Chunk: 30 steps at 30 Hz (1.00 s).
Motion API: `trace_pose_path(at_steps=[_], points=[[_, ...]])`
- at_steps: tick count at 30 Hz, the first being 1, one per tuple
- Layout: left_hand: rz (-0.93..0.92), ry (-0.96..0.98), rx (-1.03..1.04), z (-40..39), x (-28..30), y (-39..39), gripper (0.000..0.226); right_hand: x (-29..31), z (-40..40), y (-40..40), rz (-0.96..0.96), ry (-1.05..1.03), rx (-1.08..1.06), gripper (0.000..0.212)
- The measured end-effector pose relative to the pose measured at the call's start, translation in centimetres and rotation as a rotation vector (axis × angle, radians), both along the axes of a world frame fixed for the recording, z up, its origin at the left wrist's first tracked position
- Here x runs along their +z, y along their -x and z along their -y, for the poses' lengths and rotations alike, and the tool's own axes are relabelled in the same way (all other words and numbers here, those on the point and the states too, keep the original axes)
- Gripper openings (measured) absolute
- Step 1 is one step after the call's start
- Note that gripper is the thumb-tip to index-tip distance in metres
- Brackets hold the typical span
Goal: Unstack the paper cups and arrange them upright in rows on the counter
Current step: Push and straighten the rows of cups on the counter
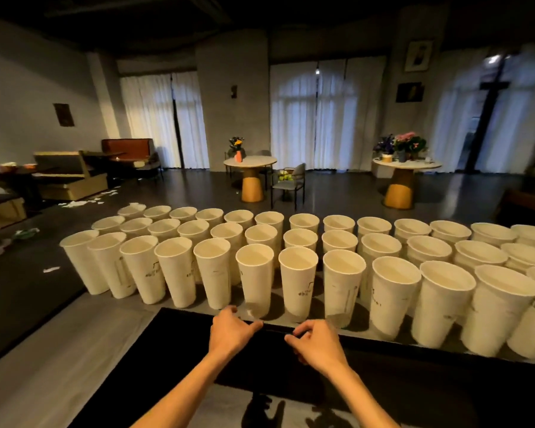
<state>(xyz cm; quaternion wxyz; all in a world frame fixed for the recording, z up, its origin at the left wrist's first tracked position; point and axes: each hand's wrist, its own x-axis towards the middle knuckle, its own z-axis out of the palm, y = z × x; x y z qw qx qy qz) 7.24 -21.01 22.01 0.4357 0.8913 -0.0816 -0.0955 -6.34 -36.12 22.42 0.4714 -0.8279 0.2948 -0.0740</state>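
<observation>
Your paper cups (297, 282) stand upright in three rows along the bench (179, 310), rims up, packed side by side. Your left hand (230, 330) hovers at the bench's near edge, just below the front row, fingers loosely curled around nothing. Your right hand (317, 342) hangs beside it, fingers curled, its grip also empty. Beyond the bench stands a round table (250, 163) with flowers.

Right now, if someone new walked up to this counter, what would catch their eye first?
The rows of tall white paper cups standing upright, mouths open, across the grey counter. Next, the two bare hands at its near edge, the left hand and the right hand, both holding nothing. Beyond, two round tables with flower vases stand before white curtains.
</observation>
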Motion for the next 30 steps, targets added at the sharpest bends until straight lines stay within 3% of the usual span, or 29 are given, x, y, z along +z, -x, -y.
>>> trace_pose_path(at_steps=[4, 11, 17, 22, 25, 30], points=[[-0.026, 0.000, -0.192, 0.5, 0.1, -2.4, 0.083, -0.5, -0.2, -2.2, -0.077, 0.009, -0.231, 0.025], [0.050, -0.080, -0.263, 1.1, -0.2, -4.0, 0.085, -0.5, -1.0, -2.8, -0.126, 0.064, -0.370, 0.069], [0.062, -0.134, -0.236, 1.5, 0.3, -4.5, 0.085, -0.2, -0.6, -3.3, -0.161, 0.015, -0.347, 0.077], [0.077, -0.100, -0.227, 1.4, 0.3, -4.7, 0.071, -0.7, -1.1, -2.9, -0.174, -0.034, -0.340, 0.092], [0.055, -0.092, -0.222, 1.5, 0.4, -4.6, 0.068, -1.0, -1.5, -2.5, -0.189, -0.019, -0.357, 0.086], [0.020, -0.085, -0.177, 1.1, 0.2, -4.0, 0.070, -0.5, -2.8, -2.4, -0.202, 0.073, -0.329, 0.039]])
